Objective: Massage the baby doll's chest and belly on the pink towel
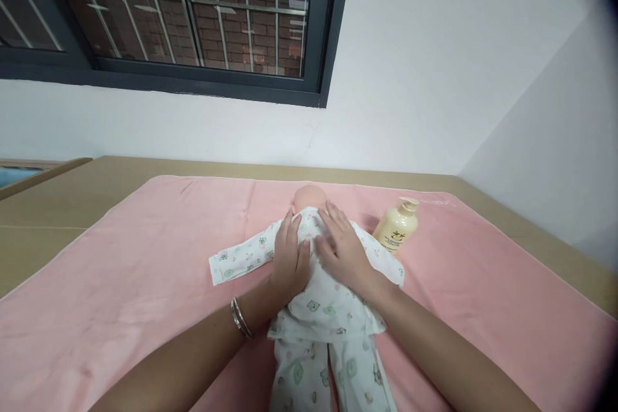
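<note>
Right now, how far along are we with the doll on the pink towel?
Done: the doll lies on the pink towel, dressed in its printed top and trousers. In hand: the left hand and right hand press flat on its upper body. Left: the cream pump bottle lies alone beside it.

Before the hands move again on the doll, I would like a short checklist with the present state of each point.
1. Left hand flat on the baby doll in the white printed cotton suit: ok.
2. Right hand flat on the doll's back: ok.
3. Doll lies fully on the pink towel: ok.
4. Cream plastic pump bottle stands apart from the right hand: ok, though near the doll's sleeve.
5. Silver bracelet free of the suit's fabric: ok.
6. Doll's face clear of the towel: cannot tell, it is turned away.
</note>
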